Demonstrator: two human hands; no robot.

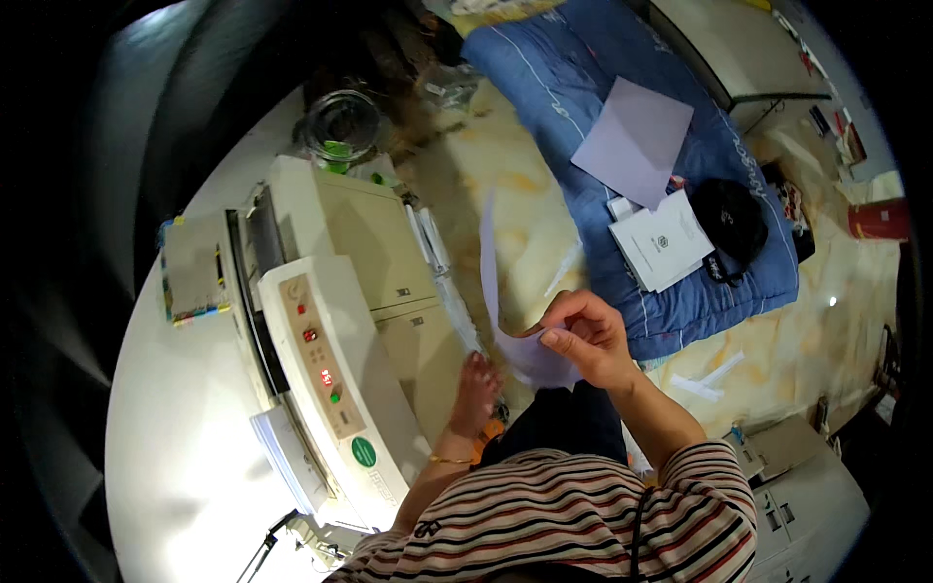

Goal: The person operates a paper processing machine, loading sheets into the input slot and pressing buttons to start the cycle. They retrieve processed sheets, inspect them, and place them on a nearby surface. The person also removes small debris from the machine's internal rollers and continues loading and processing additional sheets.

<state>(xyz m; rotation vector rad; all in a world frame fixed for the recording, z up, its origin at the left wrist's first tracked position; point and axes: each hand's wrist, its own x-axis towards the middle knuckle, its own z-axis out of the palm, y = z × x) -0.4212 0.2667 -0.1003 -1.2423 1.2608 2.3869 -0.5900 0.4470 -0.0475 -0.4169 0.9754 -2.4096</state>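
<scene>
A pale lilac strip of paper (536, 361) is pinched between the thumb and fingers of my right hand (591, 340). The strip curls below that hand, and its long free end rises upward over the floor. My left hand (476, 394) hangs lower, between the strip and a beige cabinet. Its fingers are blurred, and whether they touch anything is unclear. Left of it stands a beige machine (330, 364) with a lit red display and buttons on its panel. A stack of white sheets (292, 457) rests at the machine's near end.
On the blue quilted bedding (671, 316) lie a lilac sheet (637, 141), white booklets (661, 243) and a black cap (727, 223). Paper strips (708, 377) are scattered on the marbled floor. Beige cabinet doors (379, 243) stand beside the machine; a drawer unit (807, 496) is at lower right.
</scene>
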